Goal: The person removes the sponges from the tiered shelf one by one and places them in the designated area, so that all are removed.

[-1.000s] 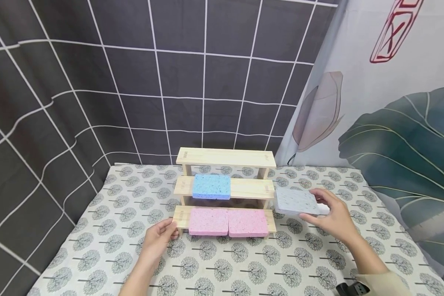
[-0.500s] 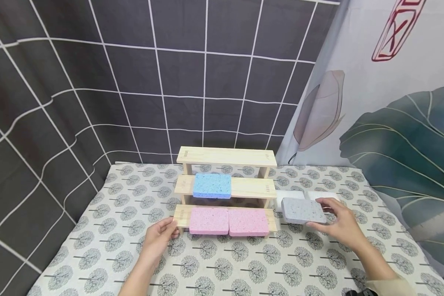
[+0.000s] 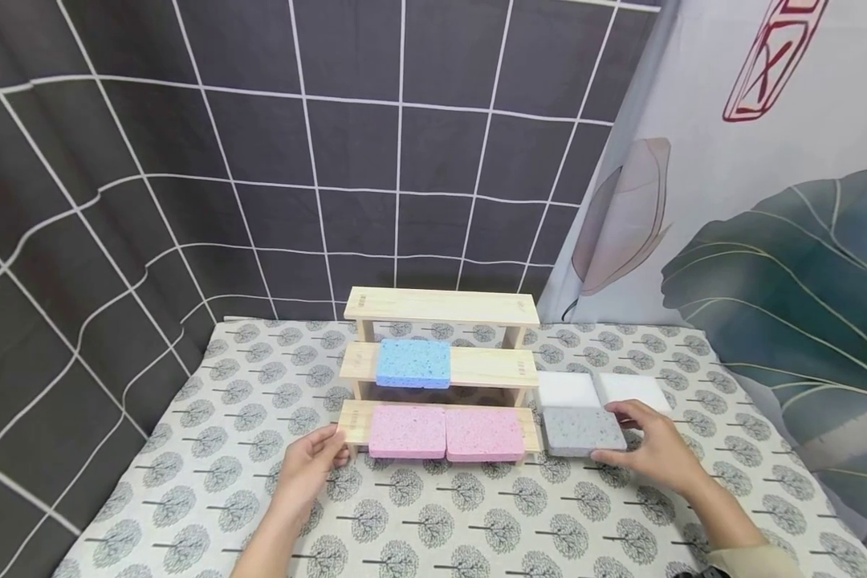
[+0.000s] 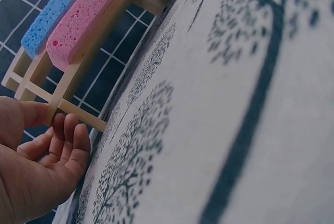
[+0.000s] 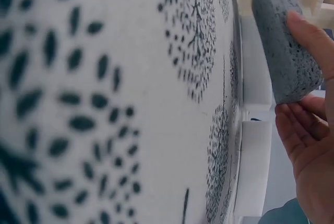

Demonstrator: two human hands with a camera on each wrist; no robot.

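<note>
A three-tier wooden step rack (image 3: 441,305) stands on the table. Its left end on the lowest board is pinched between the thumb and fingers of my left hand (image 3: 307,470), as the left wrist view also shows. Two pink sponges (image 3: 408,432) lie side by side on the bottom tier, and a blue sponge (image 3: 413,363) rests on the middle one. Right of the rack, my right hand (image 3: 657,449) grips a grey sponge (image 3: 584,431) by its right end. In the right wrist view that sponge (image 5: 286,38) appears tilted, held above the cloth.
Two white sponge blocks (image 3: 634,391) lie on the table just behind the grey sponge. A tree-print cloth (image 3: 433,526) covers the table. Behind it hangs a dark gridded curtain (image 3: 433,144), with a leaf-patterned curtain (image 3: 802,265) at the right.
My right hand has brought the grey sponge nearer to me and lower, off the white blocks, which now show behind it. My left hand has stayed on the rack.
</note>
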